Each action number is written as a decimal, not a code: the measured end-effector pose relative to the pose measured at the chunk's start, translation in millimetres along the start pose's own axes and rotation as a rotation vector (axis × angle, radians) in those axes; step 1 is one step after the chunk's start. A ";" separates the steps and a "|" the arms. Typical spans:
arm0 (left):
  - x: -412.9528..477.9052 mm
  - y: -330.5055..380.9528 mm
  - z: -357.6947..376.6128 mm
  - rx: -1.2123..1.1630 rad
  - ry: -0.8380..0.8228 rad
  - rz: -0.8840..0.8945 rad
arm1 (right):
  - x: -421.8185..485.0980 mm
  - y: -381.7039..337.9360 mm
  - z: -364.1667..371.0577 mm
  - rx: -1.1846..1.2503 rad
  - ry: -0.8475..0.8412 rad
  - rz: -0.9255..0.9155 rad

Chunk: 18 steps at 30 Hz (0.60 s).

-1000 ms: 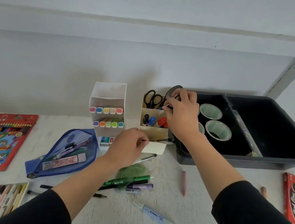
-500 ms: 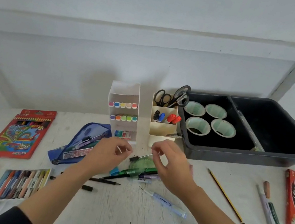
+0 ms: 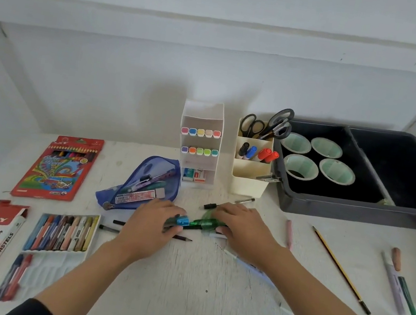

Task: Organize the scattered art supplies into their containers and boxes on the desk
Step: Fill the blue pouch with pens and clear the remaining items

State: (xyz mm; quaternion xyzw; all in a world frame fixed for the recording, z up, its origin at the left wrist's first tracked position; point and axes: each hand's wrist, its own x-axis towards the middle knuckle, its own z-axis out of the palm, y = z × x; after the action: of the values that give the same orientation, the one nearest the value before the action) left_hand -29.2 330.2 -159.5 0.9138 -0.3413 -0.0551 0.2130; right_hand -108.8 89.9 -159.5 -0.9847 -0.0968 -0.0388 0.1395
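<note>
Head view: your left hand (image 3: 154, 221) and right hand (image 3: 242, 230) are both down on the bench (image 3: 191, 293), palms low, bracketing the pile of loose pens (image 3: 202, 223). The left fingers curl at its blue-tipped end and the right fingers lie across the other end. Whether either has actually closed a grip, this view does not settle.

Gather the pile lengthwise so the barrels line up before you lift. Mind the black pencil (image 3: 181, 238) just under your left fingers, which looks likely to roll free. The pile sits directly between your hands, touching both.

Just beyond your right hand stands the cream holder (image 3: 248, 184), probably the best home for the pens. The blue pouch (image 3: 140, 189) lies just beyond your left. The stray markers (image 3: 397, 288) lie well apart, far right.
</note>
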 end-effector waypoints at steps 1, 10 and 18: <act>-0.4 -1.5 -0.5 -0.010 -0.002 0.008 | 1.5 -0.8 0.6 -0.005 0.012 -0.013; -6.3 1.5 -15.2 -0.195 0.190 -0.067 | 23.0 -29.7 -4.9 0.023 0.396 0.013; -29.0 -41.4 -51.4 0.251 0.519 -0.047 | 67.2 -67.8 -6.9 0.076 0.405 -0.138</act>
State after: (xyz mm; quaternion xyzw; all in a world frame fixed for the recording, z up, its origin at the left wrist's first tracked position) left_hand -13.7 395.0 -132.0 0.9243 -0.2582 0.2182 0.1771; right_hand -57.0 163.9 -127.9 -0.9418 -0.1354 -0.2418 0.1902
